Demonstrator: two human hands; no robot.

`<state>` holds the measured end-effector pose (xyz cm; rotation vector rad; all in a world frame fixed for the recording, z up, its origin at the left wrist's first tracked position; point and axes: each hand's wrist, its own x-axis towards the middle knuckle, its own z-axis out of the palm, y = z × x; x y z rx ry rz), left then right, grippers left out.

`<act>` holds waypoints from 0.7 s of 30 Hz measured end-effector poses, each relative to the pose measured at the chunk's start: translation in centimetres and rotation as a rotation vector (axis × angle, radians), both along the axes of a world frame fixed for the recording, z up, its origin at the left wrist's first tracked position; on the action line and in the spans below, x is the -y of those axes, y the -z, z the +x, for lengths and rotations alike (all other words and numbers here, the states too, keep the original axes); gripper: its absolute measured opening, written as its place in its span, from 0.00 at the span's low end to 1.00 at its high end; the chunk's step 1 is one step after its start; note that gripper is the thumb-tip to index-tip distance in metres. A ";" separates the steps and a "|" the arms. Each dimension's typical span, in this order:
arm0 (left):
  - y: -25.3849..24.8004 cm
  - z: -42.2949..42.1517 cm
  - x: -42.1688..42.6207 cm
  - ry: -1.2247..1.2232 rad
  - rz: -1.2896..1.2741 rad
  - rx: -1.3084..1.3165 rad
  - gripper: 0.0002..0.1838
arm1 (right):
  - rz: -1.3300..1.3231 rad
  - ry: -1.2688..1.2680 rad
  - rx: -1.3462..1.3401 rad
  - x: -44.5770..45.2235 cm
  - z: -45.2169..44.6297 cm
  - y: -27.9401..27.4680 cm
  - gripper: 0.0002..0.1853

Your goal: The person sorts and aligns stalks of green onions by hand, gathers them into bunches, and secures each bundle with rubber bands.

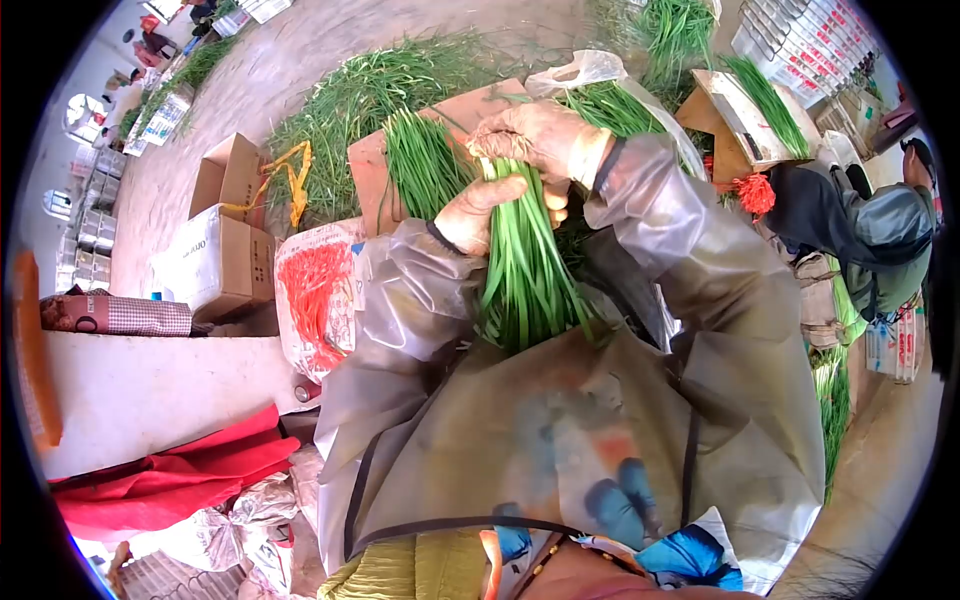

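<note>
A bunch of long green chives (530,270) is held in front of my chest, its leaves fanning down toward my apron. My left hand (475,212) wraps round the bunch from the left, thumb across the front. At the top end my right hand (535,140) is curled over the bunch, its fingers closed on it. Behind my left hand, more chives (425,160) lie on a brown board (368,165). Just beyond my right wrist sits another pile of chives (615,108) with a clear plastic bag (585,70) beside it.
Loose greens (370,85) cover the floor ahead. Red ties (315,300) lie on a sack at my left, near cardboard boxes (235,255) and a yellow strap (298,185). To the right, a co-worker (860,225) sits near a board with chives (768,105) and stacked crates (805,45).
</note>
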<state>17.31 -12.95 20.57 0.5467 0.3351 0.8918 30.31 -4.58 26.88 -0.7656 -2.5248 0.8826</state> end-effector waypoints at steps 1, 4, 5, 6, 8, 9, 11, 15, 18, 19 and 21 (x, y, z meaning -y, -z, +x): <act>0.9 -0.1 0.0 -0.073 0.003 -0.098 0.19 | -0.161 0.034 0.077 -0.7 0.0 0.2 0.17; -1.3 0.2 0.2 -0.251 0.180 -0.174 0.14 | -0.449 -0.066 -0.488 -2.7 0.2 0.4 0.21; -2.3 0.1 0.3 -0.392 0.284 -0.229 0.14 | -0.370 -0.001 -0.604 -2.8 1.0 -1.3 0.22; -2.9 -0.8 -0.3 -0.410 0.402 -0.272 0.13 | -0.329 0.116 -0.615 -1.9 2.5 -3.2 0.22; -4.7 -1.5 -0.5 -0.526 0.591 -0.331 0.11 | -0.158 0.245 -0.654 -2.1 4.5 -2.3 0.20; -5.1 -1.6 -0.4 -0.575 0.600 -0.368 0.10 | -0.248 0.258 -0.595 -3.0 5.5 -0.6 0.17; -4.8 -1.1 0.3 -0.728 0.829 -0.704 0.11 | -0.366 0.299 -0.492 -4.1 7.0 4.2 0.14; -2.7 0.7 0.3 -0.835 1.791 -1.352 0.10 | -0.573 0.436 -0.371 -3.2 10.2 10.0 0.13; -0.5 2.2 1.4 -0.704 1.863 -1.601 0.12 | -0.628 0.516 -0.238 -2.6 12.1 12.6 0.13; 0.0 2.3 1.6 -0.736 1.873 -1.565 0.14 | -0.639 0.494 -0.272 -2.7 12.7 13.0 0.12; -1.1 2.5 2.0 -0.754 1.858 -1.398 0.14 | -0.580 0.422 -0.306 -2.1 12.9 10.3 0.12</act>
